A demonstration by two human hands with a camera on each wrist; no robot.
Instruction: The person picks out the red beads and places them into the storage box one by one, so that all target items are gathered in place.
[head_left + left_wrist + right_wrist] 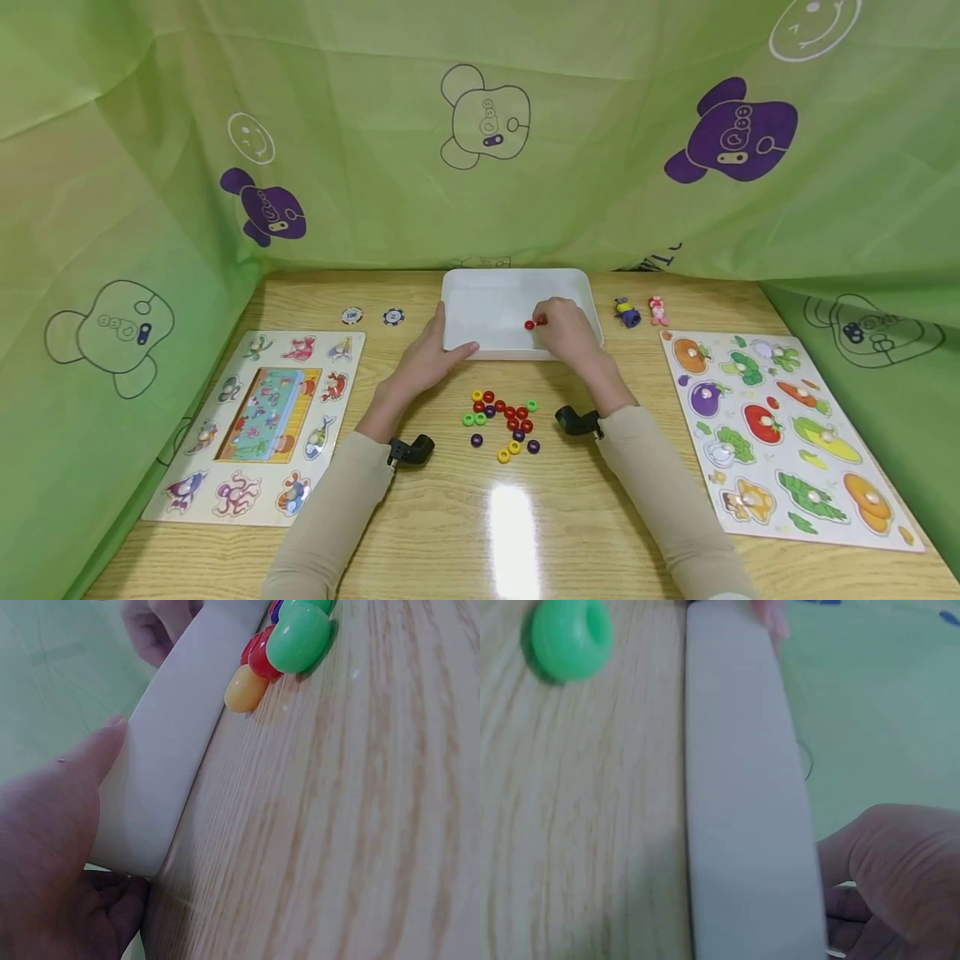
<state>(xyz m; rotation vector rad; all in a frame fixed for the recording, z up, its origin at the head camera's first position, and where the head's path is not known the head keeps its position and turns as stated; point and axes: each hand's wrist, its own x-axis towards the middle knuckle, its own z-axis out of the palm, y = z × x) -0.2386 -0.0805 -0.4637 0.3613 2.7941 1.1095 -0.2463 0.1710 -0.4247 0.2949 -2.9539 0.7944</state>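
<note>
Wooden table (420, 517); left hand (427, 361) clamps white tray (487, 304) between thumb and fingers, likely steadying it; red bead (529, 325) at pinching fingertips of right hand (564, 332).

2 arms (667, 500) reach forward and inward, beige sleeves (341, 508) ending near the wrists (384, 408). The left hand (426, 360) spreads its thumb (463, 351) from its fingers (439, 321); the right hand (567, 332) angles leftward, fingers bent, tips gathered.

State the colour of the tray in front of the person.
White; the tray shows best in the head view.
</note>
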